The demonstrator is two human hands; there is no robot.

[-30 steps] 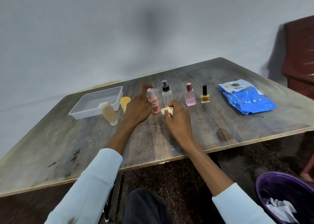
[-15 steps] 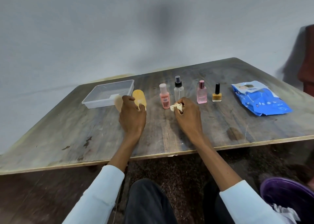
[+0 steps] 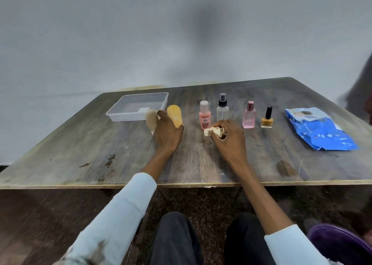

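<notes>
My right hand [image 3: 229, 138] squeezes one crumpled wad [image 3: 213, 132] tight, just above the table [image 3: 201, 164]. My left hand [image 3: 168, 133] sits between one tan tube [image 3: 151, 120] and one yellow tube [image 3: 174, 116] (I can't tell if it holds either). Behind stand four little bottles [image 3: 222, 111], then one clear tray [image 3: 138, 105].

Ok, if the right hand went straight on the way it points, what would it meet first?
Most likely the pink bottle with the white cap: the right hand, gripping a crumpled wipe, points up-left at its base. Depth is hard to judge; the clear spray bottle stands just right of that line.
</notes>
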